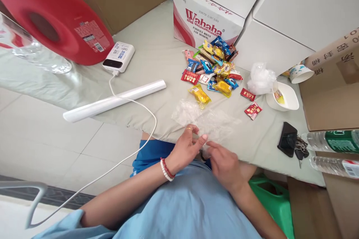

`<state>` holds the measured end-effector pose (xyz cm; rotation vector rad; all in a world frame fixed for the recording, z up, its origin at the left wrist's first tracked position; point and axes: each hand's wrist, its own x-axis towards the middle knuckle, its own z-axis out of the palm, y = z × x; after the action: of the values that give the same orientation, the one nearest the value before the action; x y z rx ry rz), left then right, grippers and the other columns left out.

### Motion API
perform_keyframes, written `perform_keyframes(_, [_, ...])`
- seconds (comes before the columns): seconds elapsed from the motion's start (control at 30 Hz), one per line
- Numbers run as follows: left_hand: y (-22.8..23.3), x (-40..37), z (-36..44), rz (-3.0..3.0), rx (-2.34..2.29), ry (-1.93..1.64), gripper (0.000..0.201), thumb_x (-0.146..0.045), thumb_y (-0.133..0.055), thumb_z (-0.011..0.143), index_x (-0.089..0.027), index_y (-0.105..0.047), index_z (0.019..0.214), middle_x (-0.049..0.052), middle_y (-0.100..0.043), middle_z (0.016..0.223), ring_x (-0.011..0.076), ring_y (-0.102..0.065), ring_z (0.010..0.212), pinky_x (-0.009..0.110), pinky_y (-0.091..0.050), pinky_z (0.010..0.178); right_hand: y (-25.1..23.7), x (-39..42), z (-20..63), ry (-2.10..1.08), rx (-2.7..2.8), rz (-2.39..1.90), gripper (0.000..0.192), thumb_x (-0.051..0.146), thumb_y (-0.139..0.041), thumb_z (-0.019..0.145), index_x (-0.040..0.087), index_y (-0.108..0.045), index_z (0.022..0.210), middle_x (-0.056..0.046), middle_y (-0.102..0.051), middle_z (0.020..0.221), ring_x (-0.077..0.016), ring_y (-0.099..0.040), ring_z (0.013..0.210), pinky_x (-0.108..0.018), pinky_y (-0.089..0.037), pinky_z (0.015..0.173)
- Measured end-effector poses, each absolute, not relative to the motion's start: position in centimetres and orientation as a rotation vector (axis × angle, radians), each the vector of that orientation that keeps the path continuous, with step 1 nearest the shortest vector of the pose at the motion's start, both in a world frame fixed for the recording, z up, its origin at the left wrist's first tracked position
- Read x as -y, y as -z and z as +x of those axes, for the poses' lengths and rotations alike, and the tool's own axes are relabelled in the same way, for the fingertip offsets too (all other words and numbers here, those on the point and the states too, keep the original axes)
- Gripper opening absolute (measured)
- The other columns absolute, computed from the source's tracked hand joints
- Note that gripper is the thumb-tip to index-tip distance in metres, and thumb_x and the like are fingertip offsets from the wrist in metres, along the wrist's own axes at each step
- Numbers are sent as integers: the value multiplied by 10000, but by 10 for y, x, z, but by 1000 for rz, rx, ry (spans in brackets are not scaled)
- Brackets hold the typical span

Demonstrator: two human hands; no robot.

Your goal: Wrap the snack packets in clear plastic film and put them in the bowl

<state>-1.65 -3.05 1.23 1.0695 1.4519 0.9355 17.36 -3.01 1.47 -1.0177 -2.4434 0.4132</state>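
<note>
A clear, crumpled plastic bag (221,121) lies flat at the front edge of the cloth-covered table (151,59). My left hand (186,149), with a ring and bracelets, is at the bag's near edge, its fingers curled on the film and its thumb pointing toward the other hand. Right beside it, my right hand (224,162) pinches a bunched part of the same bag; its fingertips are partly hidden. Beyond the bag is a pile of wrapped snacks (214,65), with a yellow packet (199,95) touching the bag's far side.
Two red packets (253,110) lie near a white bowl (291,99) and a bunched white plastic bag (261,78). Farther right are a black phone (287,139), keys (301,147) and bottles (340,141). Leftward, a white cable (150,110) crosses a white tube (114,101).
</note>
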Motion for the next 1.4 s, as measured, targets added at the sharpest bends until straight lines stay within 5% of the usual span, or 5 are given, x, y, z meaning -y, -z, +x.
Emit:
perform_keyframes(0.2, [24,25,-3,1095,-1550,-939,209,-313,-635,841,-201,-578,1008,61,-707,961,202,-685,790,337,-527,724,-54,37,177,-1118,2517,-912,201,256,-551,1028,263,-740,1097,-24,-782,1028,-175,-744,864,-275,-599,766])
perform_keyframes(0.37, [30,32,-7,1237,-1446,-1000,204,-367,-510,970,-210,-633,1013,22,-703,799,174,-634,673,299,-487,643,-68,-39,223,-692,1964,-1610,386,515,-587,982,233,-700,1220,-107,-741,1161,-260,-684,1002,-414,-566,898])
perform_keyframes(0.6, [13,23,-23,1506,-965,-1119,174,-325,-566,997,-204,-691,1000,135,-725,1269,257,-622,1308,397,-472,1084,4,-125,216,-1143,1895,-1624,860,503,-808,718,195,-515,1467,-115,-723,1164,-283,-682,1050,-436,-547,927])
perform_keyframes(0.77, [17,19,-51,1151,-833,-1177,152,-353,-705,931,-215,-733,988,124,-647,1447,279,-556,1401,414,-462,1098,6,-121,204,-1463,1815,-1465,319,404,-759,693,197,-695,927,0,-666,736,-184,-615,669,-308,-501,648])
perform_keyframes(1.4, [15,-6,-89,757,-1550,-1027,332,-511,-711,736,-200,-593,751,-6,-639,606,141,-587,567,234,-430,508,-7,-100,256,-1247,1456,-1782,379,559,-725,699,218,-601,808,14,-592,630,-181,-570,600,-292,-448,525])
